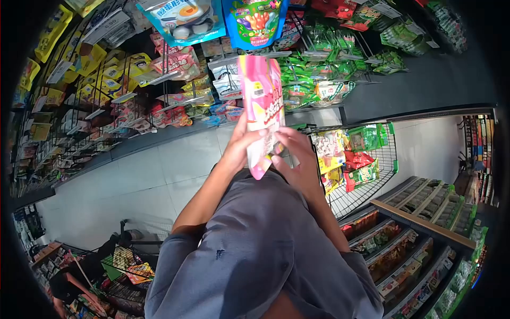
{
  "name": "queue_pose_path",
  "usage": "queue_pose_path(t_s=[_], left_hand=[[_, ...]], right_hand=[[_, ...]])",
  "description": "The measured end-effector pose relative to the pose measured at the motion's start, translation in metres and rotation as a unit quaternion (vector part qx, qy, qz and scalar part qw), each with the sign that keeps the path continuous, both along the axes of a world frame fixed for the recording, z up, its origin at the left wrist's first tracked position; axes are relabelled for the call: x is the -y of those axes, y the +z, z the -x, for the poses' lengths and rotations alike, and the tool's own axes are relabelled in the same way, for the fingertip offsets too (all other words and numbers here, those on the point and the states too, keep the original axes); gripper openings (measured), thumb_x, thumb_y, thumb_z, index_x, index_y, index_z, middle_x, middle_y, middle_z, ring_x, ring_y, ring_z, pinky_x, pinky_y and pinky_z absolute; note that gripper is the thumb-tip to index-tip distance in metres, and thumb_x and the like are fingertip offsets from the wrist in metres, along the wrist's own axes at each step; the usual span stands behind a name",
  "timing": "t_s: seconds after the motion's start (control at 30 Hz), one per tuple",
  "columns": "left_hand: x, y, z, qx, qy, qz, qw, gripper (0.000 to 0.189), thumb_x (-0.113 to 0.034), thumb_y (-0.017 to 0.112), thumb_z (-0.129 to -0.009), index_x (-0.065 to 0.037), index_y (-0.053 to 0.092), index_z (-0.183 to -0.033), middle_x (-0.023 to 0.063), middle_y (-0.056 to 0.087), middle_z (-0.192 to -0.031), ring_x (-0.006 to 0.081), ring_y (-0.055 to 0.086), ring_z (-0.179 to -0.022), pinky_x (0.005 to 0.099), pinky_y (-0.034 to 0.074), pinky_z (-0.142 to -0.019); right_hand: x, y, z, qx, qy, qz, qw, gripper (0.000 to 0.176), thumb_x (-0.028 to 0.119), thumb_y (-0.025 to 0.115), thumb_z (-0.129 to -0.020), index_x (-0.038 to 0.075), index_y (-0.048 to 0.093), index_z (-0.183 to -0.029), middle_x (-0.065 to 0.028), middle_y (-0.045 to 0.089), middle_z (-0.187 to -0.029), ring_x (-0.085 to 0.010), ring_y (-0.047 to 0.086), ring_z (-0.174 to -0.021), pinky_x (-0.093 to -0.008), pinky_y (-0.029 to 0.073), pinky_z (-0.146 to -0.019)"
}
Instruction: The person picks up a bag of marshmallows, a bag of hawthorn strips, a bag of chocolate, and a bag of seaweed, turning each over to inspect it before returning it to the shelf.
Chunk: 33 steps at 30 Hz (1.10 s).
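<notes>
Pink pouch (263, 101) clamped in the left hand (239, 149), thumb across the front, fingers tucked behind the left edge. Held up over the lap, top end pointing at the shelves, a bit washed out by glare. Right hand (299, 159) at the lower right edge of the pouch, fingers bent and kinda blurry, so can't tell if actually gripping or just touching. Grey clothing (249, 228) right below the pouch.

Just past the top end of the pouch, 2 bigger packs hanging side by side: a light blue pack (183, 18) with an egg pic on the left, a bright blue pack (255, 24) with a green front on the right. Loads of green bags (324, 66) racked up to the right of the pouch, yellow bags (111, 72) well off to the left.

Also to the right of the pouch, lower down and near the right hand: a shopping cart (396, 154) holding red, green and yellow snack packs (361, 162). Farther right and below, slanted rows of display bins (396, 255). Pale floor tiles (183, 143) left of the pouch. Way down to the lower left, 1 dark wire basket (119, 274) with colourful packets inside.
</notes>
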State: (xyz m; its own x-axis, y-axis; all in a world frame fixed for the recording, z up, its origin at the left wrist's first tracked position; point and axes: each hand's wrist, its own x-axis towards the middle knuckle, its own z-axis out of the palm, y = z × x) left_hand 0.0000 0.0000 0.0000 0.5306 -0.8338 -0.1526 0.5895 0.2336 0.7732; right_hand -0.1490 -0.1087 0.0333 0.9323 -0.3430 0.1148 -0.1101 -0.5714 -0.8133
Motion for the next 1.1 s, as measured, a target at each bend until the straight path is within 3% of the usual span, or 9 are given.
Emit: queue_pose_path(t_s=[0.07,0.1,0.17,0.3,0.5,1.1], left_hand=[[-0.005,-0.004,-0.005,-0.223,-0.037,0.076,0.971,0.070,-0.021,0.057,-0.078,0.008,0.036,-0.138,0.0233,0.054,-0.130,0.0356,0.056,-0.116,0.0440,0.045,-0.101],[-0.016,-0.008,-0.013,-0.217,-0.034,0.069,0.973,0.070,-0.021,0.057,-0.078,0.008,0.036,-0.138,0.0233,0.054,-0.130,0.0356,0.056,-0.116,0.0440,0.045,-0.101],[-0.013,-0.021,-0.002,-0.308,-0.035,0.195,0.930,0.068,-0.023,0.052,-0.076,0.009,0.040,-0.135,0.0239,0.056,-0.127,0.0361,0.057,-0.115,0.0445,0.045,-0.100],[-0.027,-0.028,-0.013,-0.323,-0.032,0.238,0.916,0.071,-0.025,0.051,-0.074,0.008,0.039,-0.136,0.0242,0.056,-0.127,0.0374,0.058,-0.113,0.0463,0.046,-0.099],[-0.034,-0.017,-0.017,-0.281,0.014,0.180,0.943,0.072,-0.024,0.052,-0.073,0.006,0.039,-0.137,0.0231,0.055,-0.127,0.0369,0.058,-0.113,0.0462,0.046,-0.099],[-0.030,-0.013,-0.016,-0.331,-0.014,0.217,0.918,0.075,-0.022,0.052,-0.072,0.001,0.035,-0.141,0.0226,0.051,-0.133,0.0379,0.054,-0.119,0.0490,0.043,-0.102]], right_hand=[[0.012,0.008,0.002,0.041,-0.087,0.156,0.983,0.067,0.019,0.074,-0.076,0.001,0.047,-0.135,-0.0191,0.047,-0.138,-0.0347,0.050,-0.123,-0.0409,0.039,-0.103],[0.008,0.007,-0.004,0.046,-0.087,0.148,0.984,0.067,0.019,0.074,-0.076,0.001,0.047,-0.135,-0.0191,0.047,-0.138,-0.0347,0.050,-0.123,-0.0409,0.039,-0.103],[0.017,0.017,0.007,0.069,-0.063,0.055,0.994,0.066,0.015,0.073,-0.075,0.000,0.047,-0.134,-0.0212,0.050,-0.134,-0.0361,0.050,-0.124,-0.0424,0.039,-0.103],[-0.004,0.007,0.008,0.083,-0.049,-0.089,0.991,0.069,0.009,0.071,-0.078,-0.003,0.041,-0.139,-0.0220,0.047,-0.140,-0.0311,0.044,-0.133,-0.0385,0.035,-0.108],[-0.010,0.008,0.006,0.084,-0.037,-0.116,0.989,0.072,0.008,0.071,-0.078,-0.003,0.038,-0.141,-0.0205,0.045,-0.143,-0.0292,0.043,-0.133,-0.0369,0.035,-0.108],[-0.011,0.007,0.010,0.072,-0.046,-0.127,0.988,0.075,0.010,0.070,-0.076,-0.002,0.037,-0.143,-0.0205,0.044,-0.144,-0.0298,0.043,-0.134,-0.0379,0.036,-0.108]])
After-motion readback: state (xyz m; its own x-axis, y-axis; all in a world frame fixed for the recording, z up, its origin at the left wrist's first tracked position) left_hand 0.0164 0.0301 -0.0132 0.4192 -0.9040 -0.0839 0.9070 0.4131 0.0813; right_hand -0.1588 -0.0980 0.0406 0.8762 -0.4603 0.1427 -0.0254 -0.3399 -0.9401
